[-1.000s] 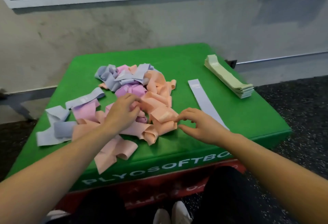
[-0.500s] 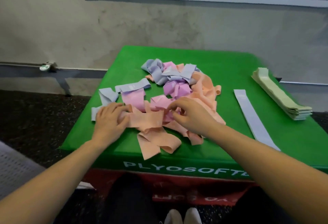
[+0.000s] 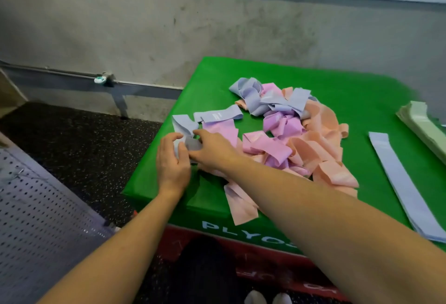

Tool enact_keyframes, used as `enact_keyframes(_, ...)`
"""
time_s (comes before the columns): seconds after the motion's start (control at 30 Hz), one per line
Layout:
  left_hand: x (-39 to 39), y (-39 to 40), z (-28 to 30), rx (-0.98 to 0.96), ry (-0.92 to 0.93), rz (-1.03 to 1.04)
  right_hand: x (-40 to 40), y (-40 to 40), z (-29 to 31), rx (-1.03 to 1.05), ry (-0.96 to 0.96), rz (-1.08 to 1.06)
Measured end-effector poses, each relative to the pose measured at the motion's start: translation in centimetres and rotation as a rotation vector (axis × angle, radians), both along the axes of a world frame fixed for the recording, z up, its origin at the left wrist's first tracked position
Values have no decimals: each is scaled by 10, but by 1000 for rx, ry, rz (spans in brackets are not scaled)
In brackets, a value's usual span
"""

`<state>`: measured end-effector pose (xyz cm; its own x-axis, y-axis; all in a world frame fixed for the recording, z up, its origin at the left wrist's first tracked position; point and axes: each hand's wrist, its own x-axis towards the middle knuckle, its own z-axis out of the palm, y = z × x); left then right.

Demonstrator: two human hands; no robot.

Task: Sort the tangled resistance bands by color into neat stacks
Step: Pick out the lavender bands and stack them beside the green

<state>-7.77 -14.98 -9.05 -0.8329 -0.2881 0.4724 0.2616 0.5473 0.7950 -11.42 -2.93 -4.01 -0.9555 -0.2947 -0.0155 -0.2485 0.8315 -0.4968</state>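
Gym or training room: speckled black rubber flooring at 9 o'clock, green soft plyo box labelled "PLYO" centrally, bare concrete wall at 12 o'clock.

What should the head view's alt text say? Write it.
Both hands, left and right, grasp a blue band at the left edge of a tangled pile on a green box; flat blue and green stacks lie right.

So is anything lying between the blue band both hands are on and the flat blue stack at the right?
Yes. The tangled pile of pink and peach bands sits on the green box between the blue band, held by the left hand and right hand, and the blue stack. The band must be carried over it.
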Motion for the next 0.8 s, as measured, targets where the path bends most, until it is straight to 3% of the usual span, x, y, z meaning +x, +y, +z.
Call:
enact_keyframes(0.07,0,1,-2,-26,-16,-12,1,-1,-9,71,56,-31)
enact_keyframes(0.3,-7,3,-8,-280,20,-259,27,44,-3,-122,172,212)
enact_keyframes(0.47,-2,4,-8,-475,3,-381,56,97,10,-303,133,90)
enact_keyframes(0.67,4,9,-3,-578,-34,-396,82,148,33,-891,-132,-330)
enact_keyframes(0.8,5,12,1,-555,60,-394,82,177,43,-1284,-233,-551)
